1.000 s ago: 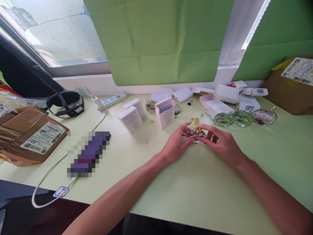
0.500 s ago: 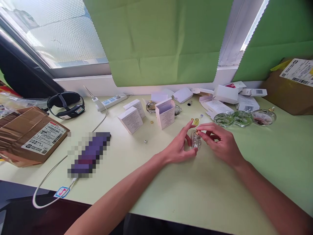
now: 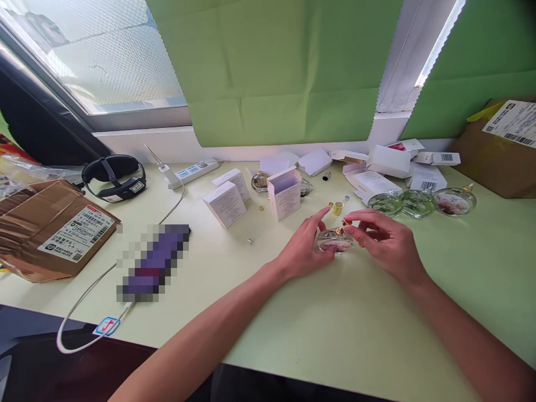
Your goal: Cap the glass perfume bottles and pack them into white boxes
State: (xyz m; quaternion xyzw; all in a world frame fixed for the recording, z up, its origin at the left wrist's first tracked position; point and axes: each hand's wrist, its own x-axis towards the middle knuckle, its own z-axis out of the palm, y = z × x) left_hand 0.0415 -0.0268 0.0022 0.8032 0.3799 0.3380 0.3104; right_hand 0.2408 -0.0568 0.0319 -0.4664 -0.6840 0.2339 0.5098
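At a pale green table, we are steadying one round glass perfume bottle lying flat between our two hands, its gold neck pointing away from us. Our left hand is cupping the bottle's left edge, fingers loosely curled against the glass. Our right hand is pinching something small just above the neck; what it is, we cannot tell. Beyond it, three more round bottles are lying in a row, one gold cap is standing near them, and three white boxes are standing at centre-left.
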